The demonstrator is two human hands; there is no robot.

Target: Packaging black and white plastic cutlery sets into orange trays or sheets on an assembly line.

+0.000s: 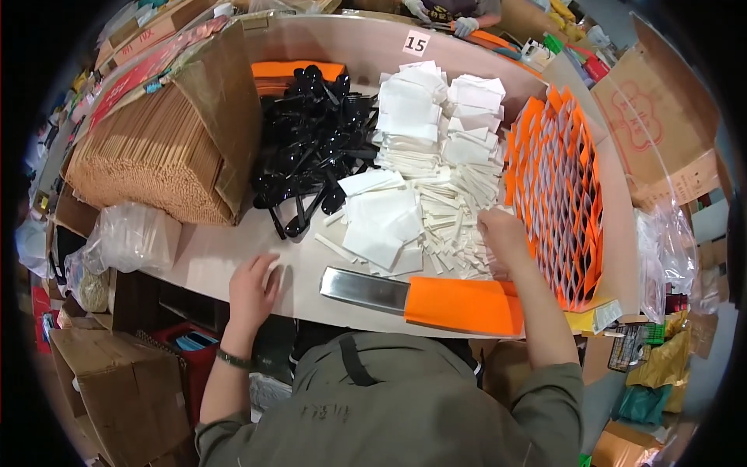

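Observation:
Over the table's front edge hovers my left hand (255, 289), its thumb and fingers apart with nothing between them. My right hand (502, 233) reaches to the right side of a heap of narrow white strips (459, 226), its fingers curled; whatever they pinch is hidden. Under my right forearm lies a flat orange sleeve (463, 303), and a shiny metal piece (366, 289) sticks out from its left end. Square white napkins (381, 218) lie left of the strips, with more napkin stacks (408, 109) behind. Black plastic spoons (311, 148) are piled farther left.
An open carton (226, 101) packed with thin brown sticks (148, 163) stands at the left. Many orange sleeves (556, 202) stand fanned along the right edge. A plastic bag (136, 233) lies by the carton. Across the table are another person's gloved hands (465, 26).

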